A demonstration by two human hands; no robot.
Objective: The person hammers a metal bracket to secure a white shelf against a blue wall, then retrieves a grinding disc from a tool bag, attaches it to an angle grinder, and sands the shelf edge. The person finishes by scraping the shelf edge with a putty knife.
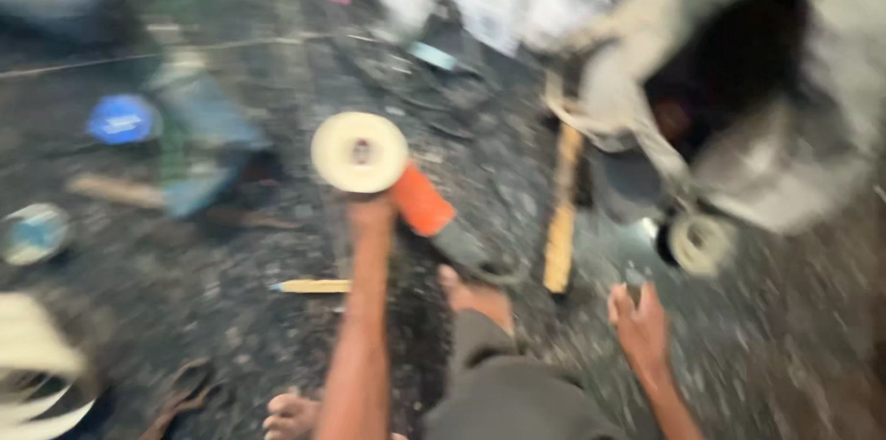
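Observation:
The picture is motion-blurred. My left hand (371, 211) reaches forward and grips the lower edge of a white round disc (360, 152), held up facing me. Just right of it lies an orange and dark tool body (425, 202) on the dark ground. My right hand (640, 325) hovers low at the right with its fingers curled; a small dark thing (634, 276) shows at the fingertips, too blurred to tell whether it is held. My bare foot (475, 297) rests between the two arms.
A wooden stick (561, 219) lies right of the tool. A grey open sack (738, 80) and a white roll (699, 242) sit at the right. A yellow pencil (314, 286), a blue cap (123, 119) and white coiled strips (28, 375) lie to the left.

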